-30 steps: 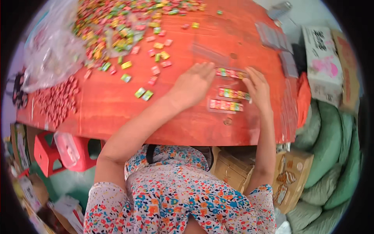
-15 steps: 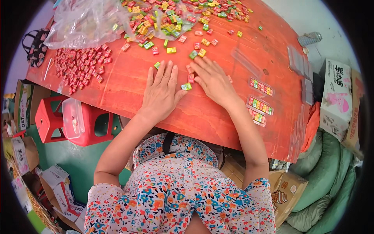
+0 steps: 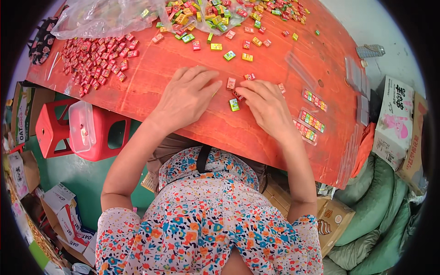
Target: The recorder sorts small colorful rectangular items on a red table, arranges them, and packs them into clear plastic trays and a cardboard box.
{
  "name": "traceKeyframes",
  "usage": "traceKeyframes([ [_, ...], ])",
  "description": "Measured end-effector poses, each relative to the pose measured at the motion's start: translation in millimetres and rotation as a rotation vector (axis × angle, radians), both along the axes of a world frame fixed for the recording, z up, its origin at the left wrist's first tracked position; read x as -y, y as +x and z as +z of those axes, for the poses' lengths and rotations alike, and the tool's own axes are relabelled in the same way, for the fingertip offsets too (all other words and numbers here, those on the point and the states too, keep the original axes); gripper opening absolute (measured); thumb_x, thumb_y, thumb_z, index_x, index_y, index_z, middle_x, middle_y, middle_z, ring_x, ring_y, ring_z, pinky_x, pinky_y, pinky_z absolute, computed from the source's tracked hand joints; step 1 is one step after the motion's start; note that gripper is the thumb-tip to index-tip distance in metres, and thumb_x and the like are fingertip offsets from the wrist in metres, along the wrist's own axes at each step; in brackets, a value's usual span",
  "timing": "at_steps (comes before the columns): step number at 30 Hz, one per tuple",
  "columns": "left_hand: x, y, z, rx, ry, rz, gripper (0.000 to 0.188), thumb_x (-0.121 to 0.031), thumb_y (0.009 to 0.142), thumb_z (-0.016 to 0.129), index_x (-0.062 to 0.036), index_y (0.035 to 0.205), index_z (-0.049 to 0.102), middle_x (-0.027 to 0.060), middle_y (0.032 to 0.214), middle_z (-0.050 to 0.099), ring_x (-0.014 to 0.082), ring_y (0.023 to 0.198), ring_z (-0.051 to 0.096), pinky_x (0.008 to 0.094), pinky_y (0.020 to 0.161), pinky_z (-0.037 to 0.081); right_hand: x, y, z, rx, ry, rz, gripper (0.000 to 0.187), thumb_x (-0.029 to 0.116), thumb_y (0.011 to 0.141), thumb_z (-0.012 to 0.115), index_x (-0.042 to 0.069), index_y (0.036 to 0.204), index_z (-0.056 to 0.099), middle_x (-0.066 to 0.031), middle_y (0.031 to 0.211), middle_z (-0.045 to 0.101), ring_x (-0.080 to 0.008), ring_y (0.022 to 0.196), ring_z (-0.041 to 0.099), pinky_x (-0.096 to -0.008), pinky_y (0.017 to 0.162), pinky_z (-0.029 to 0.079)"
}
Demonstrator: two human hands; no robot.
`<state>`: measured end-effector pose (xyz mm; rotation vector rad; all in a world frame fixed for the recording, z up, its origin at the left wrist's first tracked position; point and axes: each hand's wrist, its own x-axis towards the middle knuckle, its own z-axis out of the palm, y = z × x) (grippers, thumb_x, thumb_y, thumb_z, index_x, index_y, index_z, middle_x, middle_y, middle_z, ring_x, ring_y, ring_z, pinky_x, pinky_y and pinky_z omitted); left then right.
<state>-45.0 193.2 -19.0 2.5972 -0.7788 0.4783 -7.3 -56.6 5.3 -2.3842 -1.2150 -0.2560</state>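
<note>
At the left edge of the table (image 3: 142,103), a dark patterned bag (image 3: 42,43) is seen, and beside it a heap of small red packets (image 3: 98,62) is gathered. Behind the heap, a clear plastic bag (image 3: 105,20) is spread. The left hand (image 3: 190,91) is held over the table's near edge, fingers loosely bent; whether anything is gripped cannot be told. Mixed-colour packets (image 3: 222,20) are heaped toward the far edge. Between the hands, a red packet (image 3: 231,83) and a green packet (image 3: 234,104) are laid loose. The right hand (image 3: 266,105) is partly curled, its fingertips placed at another red packet; a firm grip cannot be made out. Toward the right edge, three filled clear trays (image 3: 312,121) are lined up, beyond which flat clear trays (image 3: 353,73) are laid.
</note>
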Motion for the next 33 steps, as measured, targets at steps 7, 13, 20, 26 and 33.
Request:
traceKeyframes([
  [7,13.4,-9.1,-6.3,-0.046,-0.087,0.1,0.023,-0.014,0.084,0.069,-0.004,0.104,0.067,0.0064,0.1,0.062,0.0252,0.097,0.058,0.0398,0.085,0.047,4.5,-0.4,-3.5,0.003,-0.102,-0.08,0.026,0.01,0.08,0.071,0.006,0.105,0.069,-0.0058,0.104,0.066,-0.0263,0.098,0.06,-0.041,0.085,0.047],
  [13,27.9,15.2,-9.4,-0.077,-0.16,0.093,0.022,-0.013,0.084,0.07,-0.0021,0.103,0.066,0.0107,0.096,0.06,0.0299,0.093,0.06,0.04,0.081,0.049,-2.3,3.3,-9.1,0.03,-0.081,-0.224,0.026,0.013,0.08,0.073,0.005,0.104,0.07,-0.0077,0.102,0.066,-0.0266,0.096,0.061,-0.041,0.082,0.048],
  [20,37.6,12.7,-3.4,-0.158,-0.286,0.123,0.025,-0.016,0.085,0.07,-0.0024,0.106,0.067,0.0116,0.095,0.06,0.0318,0.087,0.061,0.0419,0.076,0.052,-2.7,1.0,-12.5,0.044,-0.068,-0.247,0.027,0.014,0.08,0.073,0.005,0.105,0.07,-0.0071,0.102,0.066,-0.0258,0.094,0.061,-0.04,0.081,0.047],
  [26,50.5,20.4,-10.0,-0.149,-0.266,0.142,0.022,-0.017,0.086,0.07,-0.0014,0.102,0.069,0.0117,0.093,0.061,0.0305,0.087,0.062,0.0411,0.074,0.052,6.8,6.2,-8.2,0.024,-0.106,-0.283,0.027,0.014,0.081,0.073,0.005,0.106,0.069,-0.0068,0.102,0.066,-0.0256,0.094,0.062,-0.0395,0.081,0.047],
  [33,45.3,21.2,-10.5,-0.154,-0.291,0.091,0.016,-0.014,0.087,0.067,-0.003,0.098,0.068,0.0112,0.092,0.059,0.0303,0.087,0.062,0.0415,0.074,0.053,-0.2,6.9,-12.5,-0.04,-0.052,-0.254,0.026,0.013,0.082,0.072,0.006,0.106,0.069,-0.0075,0.103,0.067,-0.0268,0.094,0.062,-0.0413,0.082,0.048],
])
